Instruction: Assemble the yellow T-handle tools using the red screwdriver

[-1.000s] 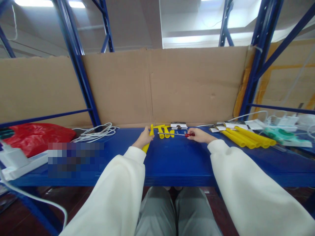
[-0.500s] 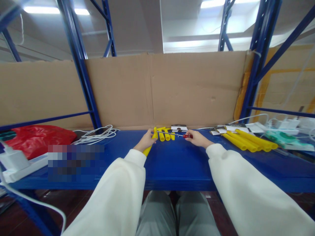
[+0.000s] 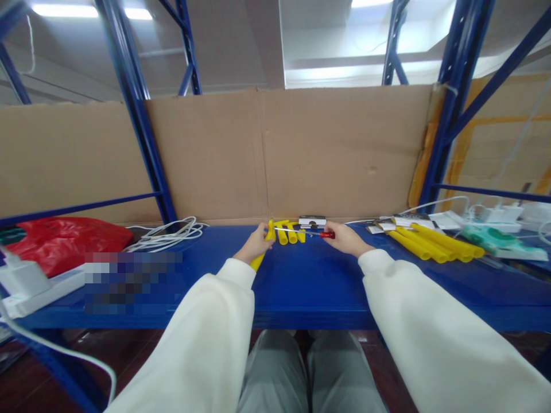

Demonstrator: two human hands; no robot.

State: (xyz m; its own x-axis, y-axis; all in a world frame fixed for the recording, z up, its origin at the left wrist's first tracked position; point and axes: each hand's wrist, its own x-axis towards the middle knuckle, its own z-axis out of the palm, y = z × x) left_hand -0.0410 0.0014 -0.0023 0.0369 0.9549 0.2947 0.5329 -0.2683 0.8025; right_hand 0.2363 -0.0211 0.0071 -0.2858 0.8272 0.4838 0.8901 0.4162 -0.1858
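My left hand [image 3: 255, 243] is closed around a yellow plastic tube-like piece [image 3: 258, 261], whose top shows above the fingers. In my right hand [image 3: 342, 238] is the red handle of a screwdriver [image 3: 328, 234]. Its thin metal shaft points left, and the tip meets the upper end of the yellow piece; exactly what it touches there is too small to make out. Just behind the shaft, several more yellow pieces [image 3: 293, 236] lie side by side on the blue table [image 3: 310, 287].
A small black-and-white box [image 3: 312, 221] stands by the cardboard backing [image 3: 344, 155]. Several yellow tubes [image 3: 434, 245] lie at right near papers and a green-white packet [image 3: 495, 244]. At left are a coiled white cable [image 3: 176, 232], a red bag [image 3: 73, 244] and a power strip [image 3: 51, 295].
My right hand has turned slightly about the screwdriver handle, which now shows more of its red. The left hand keeps its grip on the yellow piece. The view has tilted a little.
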